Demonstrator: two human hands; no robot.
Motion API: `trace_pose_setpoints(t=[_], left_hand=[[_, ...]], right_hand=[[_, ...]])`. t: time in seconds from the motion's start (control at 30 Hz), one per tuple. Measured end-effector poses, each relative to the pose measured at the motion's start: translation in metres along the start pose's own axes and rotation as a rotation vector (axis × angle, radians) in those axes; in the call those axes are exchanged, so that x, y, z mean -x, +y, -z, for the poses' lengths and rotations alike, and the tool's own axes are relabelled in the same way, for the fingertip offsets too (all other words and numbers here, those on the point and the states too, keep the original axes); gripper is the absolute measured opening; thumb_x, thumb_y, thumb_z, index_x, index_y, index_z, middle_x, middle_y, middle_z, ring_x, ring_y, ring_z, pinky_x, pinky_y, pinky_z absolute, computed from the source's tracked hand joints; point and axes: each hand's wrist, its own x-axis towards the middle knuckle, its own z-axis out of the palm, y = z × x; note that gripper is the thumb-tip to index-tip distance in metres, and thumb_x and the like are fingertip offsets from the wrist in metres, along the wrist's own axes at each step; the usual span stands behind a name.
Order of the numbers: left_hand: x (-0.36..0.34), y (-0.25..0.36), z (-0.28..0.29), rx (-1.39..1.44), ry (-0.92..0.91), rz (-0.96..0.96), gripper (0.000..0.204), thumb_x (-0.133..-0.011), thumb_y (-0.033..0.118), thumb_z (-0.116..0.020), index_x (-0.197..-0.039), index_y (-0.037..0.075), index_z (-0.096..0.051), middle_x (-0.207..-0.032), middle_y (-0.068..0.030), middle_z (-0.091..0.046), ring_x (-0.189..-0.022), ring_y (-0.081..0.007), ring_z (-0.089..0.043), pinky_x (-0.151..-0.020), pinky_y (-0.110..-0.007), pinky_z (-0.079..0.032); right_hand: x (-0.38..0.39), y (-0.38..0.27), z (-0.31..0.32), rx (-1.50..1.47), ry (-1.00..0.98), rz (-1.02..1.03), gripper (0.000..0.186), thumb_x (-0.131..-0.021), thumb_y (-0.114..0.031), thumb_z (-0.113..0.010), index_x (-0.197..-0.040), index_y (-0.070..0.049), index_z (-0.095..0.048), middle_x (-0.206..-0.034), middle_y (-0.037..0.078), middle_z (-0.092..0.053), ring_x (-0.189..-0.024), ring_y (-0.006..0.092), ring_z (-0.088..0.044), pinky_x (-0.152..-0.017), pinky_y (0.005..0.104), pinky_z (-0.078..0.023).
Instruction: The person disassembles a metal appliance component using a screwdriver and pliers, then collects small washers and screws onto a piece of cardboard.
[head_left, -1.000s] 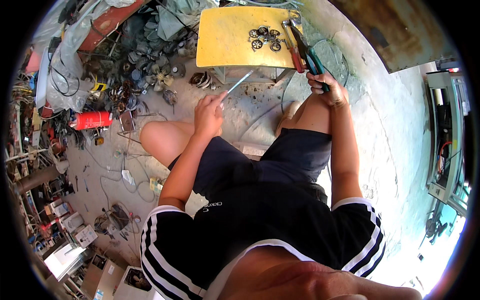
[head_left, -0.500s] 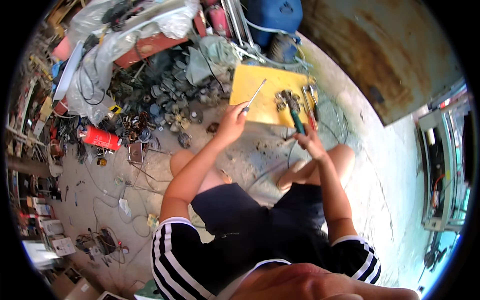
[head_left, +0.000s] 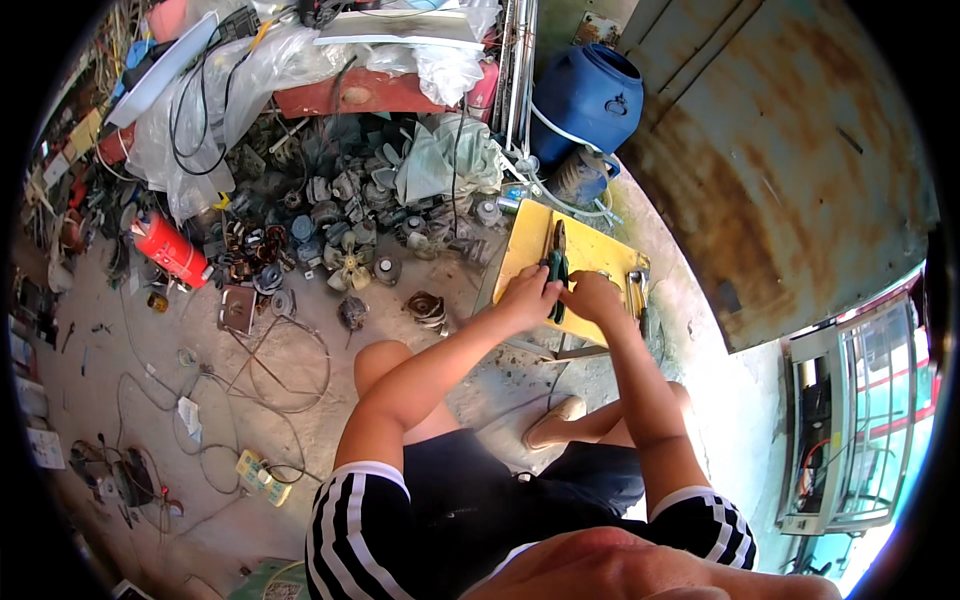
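Note:
A pair of pliers (head_left: 560, 240) with dark green handles lies over the yellow board (head_left: 600, 248), jaws pointing away from me. My left hand (head_left: 526, 300) is closed at the left side of the handles. A thin shaft, apparently the screwdriver (head_left: 549, 238), runs from its fingers alongside the pliers. Close by on the other side, my right hand (head_left: 597, 300) is curled, its fingertips beside the pliers' handles. What it grips is hidden by the hand. Just beyond its knuckles a bit of a metal part (head_left: 603, 274) shows. Wrenches (head_left: 637, 288) lie at the board's right edge.
Heaped motor parts (head_left: 350, 220) cover the floor at far left, with a red fire extinguisher (head_left: 170, 250) nearby. A blue barrel (head_left: 588, 105) stands behind the board, next to a large rusty metal panel (head_left: 790, 150). Cables and a power strip (head_left: 263, 478) lie at left.
Both hands have come together over the board. My left hand has lowered the screwdriver, which pointed up before. The green-handled tool has shifted left on the board, and my view has turned.

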Motion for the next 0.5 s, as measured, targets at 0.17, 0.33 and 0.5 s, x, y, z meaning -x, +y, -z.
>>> trace_pose_setpoints(t=[0.17, 0.33, 0.5], left_hand=[[0.005, 0.027, 0.029, -0.120, 0.006, -0.010, 0.064, -0.096, 0.040, -0.049, -0.145, 0.002, -0.034, -0.139, -0.0250, -0.043, -0.118, -0.0425, -0.052, -0.098, -0.049, -0.043], [-0.011, 0.011, 0.060, -0.090, 0.287, 0.028, 0.059, -0.095, 0.032, -0.058, -0.141, 0.003, -0.036, -0.137, -0.0232, -0.044, -0.121, -0.0402, -0.049, -0.098, -0.046, -0.044], [-0.017, 0.009, 0.091, -0.006, 0.293, 0.097, 0.051, -0.095, 0.031, -0.057, -0.136, 0.003, -0.045, -0.131, -0.0221, -0.051, -0.120, -0.0376, -0.052, -0.099, -0.043, -0.043]], right_hand=[[-0.102, -0.028, 0.093, -0.240, 0.382, 0.548, 0.031, -0.088, -0.034, -0.063, -0.098, -0.005, -0.068, -0.091, 0.018, -0.070, -0.089, 0.0367, -0.067, -0.077, 0.0453, -0.051], [-0.202, -0.150, 0.203, -1.241, 0.029, 0.306, 0.031, -0.096, -0.031, -0.060, -0.103, -0.001, -0.061, -0.085, 0.006, -0.064, -0.070, 0.0145, -0.063, -0.061, 0.0278, -0.053], [-0.270, -0.215, 0.218, -1.401, 0.017, 0.084, 0.032, -0.096, -0.032, -0.060, -0.108, -0.003, -0.057, -0.097, 0.010, -0.064, -0.082, 0.0190, -0.064, -0.074, 0.0316, -0.056]])
